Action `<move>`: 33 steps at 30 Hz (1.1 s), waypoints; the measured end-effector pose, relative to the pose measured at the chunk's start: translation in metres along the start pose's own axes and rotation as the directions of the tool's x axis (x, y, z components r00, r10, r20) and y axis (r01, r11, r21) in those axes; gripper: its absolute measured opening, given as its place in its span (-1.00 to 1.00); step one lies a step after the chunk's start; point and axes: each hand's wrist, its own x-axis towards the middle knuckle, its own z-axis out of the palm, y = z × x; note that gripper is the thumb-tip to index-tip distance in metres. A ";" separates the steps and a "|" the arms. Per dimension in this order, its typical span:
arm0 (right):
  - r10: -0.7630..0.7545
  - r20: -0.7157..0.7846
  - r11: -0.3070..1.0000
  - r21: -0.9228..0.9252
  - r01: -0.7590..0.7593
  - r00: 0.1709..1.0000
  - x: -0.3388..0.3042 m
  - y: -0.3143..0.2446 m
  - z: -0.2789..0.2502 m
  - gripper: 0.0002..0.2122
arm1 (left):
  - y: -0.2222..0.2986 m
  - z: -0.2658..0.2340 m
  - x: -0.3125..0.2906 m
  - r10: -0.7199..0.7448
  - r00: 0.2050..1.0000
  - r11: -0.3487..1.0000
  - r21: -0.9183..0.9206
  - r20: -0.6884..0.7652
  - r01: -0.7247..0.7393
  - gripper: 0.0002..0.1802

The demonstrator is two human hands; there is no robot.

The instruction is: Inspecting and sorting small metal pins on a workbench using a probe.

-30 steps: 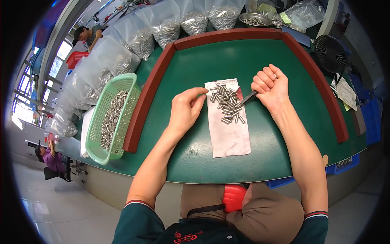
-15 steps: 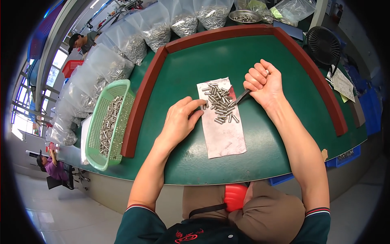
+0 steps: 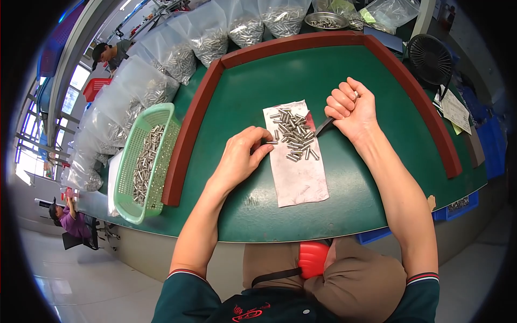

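Pale, glossy floor (image 3: 81, 280) shows at the far left of the workshop, beside a long green-topped worktable (image 3: 253, 220). Along its left and far edges stand clear plastic bags (image 3: 211, 46) partly filled with small silvery metal pins; those at the top are cut off by the picture's edge. Next comes a pale-green perforated plastic basket (image 3: 125, 180), tilted in view, holding a bed of similar pins. Past a red-brown raised border (image 3: 186, 129), the left hand (image 3: 237, 156) has thumb and fingers pinched together on a single short metal pin (image 3: 271, 142), partly covered by the fingertips. Just right of it, a loose pile of silvery pins (image 3: 295, 134) lies on a stained whitish cloth (image 3: 299, 185). Beyond the border sits a round metal bowl (image 3: 326, 29) of small metal parts. The right hand (image 3: 353, 110), well apart from the left, is clenched around a dark, flat tool (image 3: 325, 125), its grip hidden inside the fist. At lower right, the table edge partly covers a blue plastic bin (image 3: 455, 213), its contents hard to make out.
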 end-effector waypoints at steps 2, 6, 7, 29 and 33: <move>-0.002 -0.002 1.000 0.000 0.002 1.000 -0.003 0.002 0.005 -0.64 | 0.002 -0.001 0.000 -0.025 1.000 1.000 0.004 0.012 0.025 -0.86; -0.091 0.036 0.995 -0.026 0.091 0.995 -0.021 0.016 0.028 -0.63 | 0.009 -0.002 -0.003 -0.057 0.998 0.991 -0.121 0.012 0.058 -0.90; -0.095 0.074 0.994 -0.051 0.099 0.993 -0.026 0.020 0.033 -0.62 | 0.012 0.000 -0.003 -0.092 0.993 0.980 -0.167 0.076 0.104 -0.90; -0.184 0.193 0.936 -0.266 0.232 0.964 -0.052 0.074 0.042 -0.62 | 0.024 -0.002 -0.009 -0.104 0.974 0.983 -0.128 0.200 0.131 -0.86; -0.180 0.174 0.945 -0.242 0.219 0.968 -0.052 0.076 0.041 -0.62 | 0.023 -0.001 -0.009 -0.106 0.975 0.984 -0.117 0.195 0.131 -0.86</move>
